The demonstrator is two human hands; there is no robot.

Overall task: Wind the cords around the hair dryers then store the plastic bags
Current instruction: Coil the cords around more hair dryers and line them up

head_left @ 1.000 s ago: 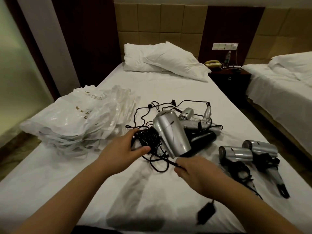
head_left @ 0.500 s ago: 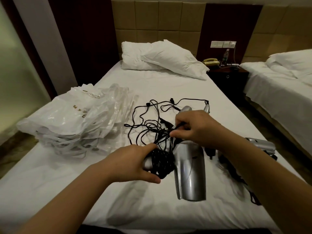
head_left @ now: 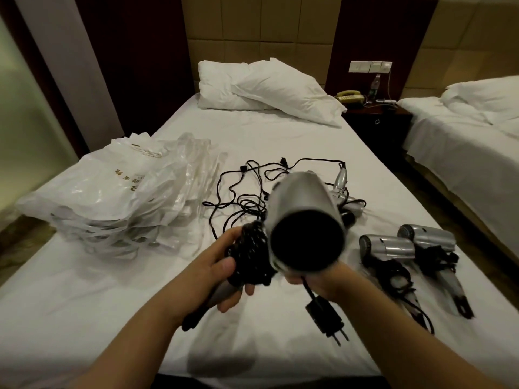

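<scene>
1. Hair dryer (head_left: 304, 220), silver, is held up over the bed (head_left: 280, 141) with its dark nozzle mouth facing the camera.
2. Left hand (head_left: 224, 272) has its grip curled round the dryer's handle and the black cord (head_left: 251, 258) coiled thickly about it; the thumb lies on the coil.
3. Right hand (head_left: 311, 277) sits under the barrel, mostly hidden by it; its fingers pinch the last stretch of cord, from which the plug (head_left: 325, 315) hangs with its prongs pointing down.
4. Loose cords (head_left: 238, 189) lie tangled on the sheet behind the held dryer, along with further unwound dryers (head_left: 341, 189), partly hidden.
5. Two wound dryers (head_left: 407, 248) lie side by side on the bed to the right, cords wrapped round their handles.
6. Plastic bags (head_left: 112, 192) are piled in a stack at the bed's left edge, well apart from the hands.
7. Pillows (head_left: 266, 88) lie at the head of the bed; a telephone (head_left: 349, 95) stands on the nightstand (head_left: 379, 116), with a second bed (head_left: 463, 136) beyond.
</scene>
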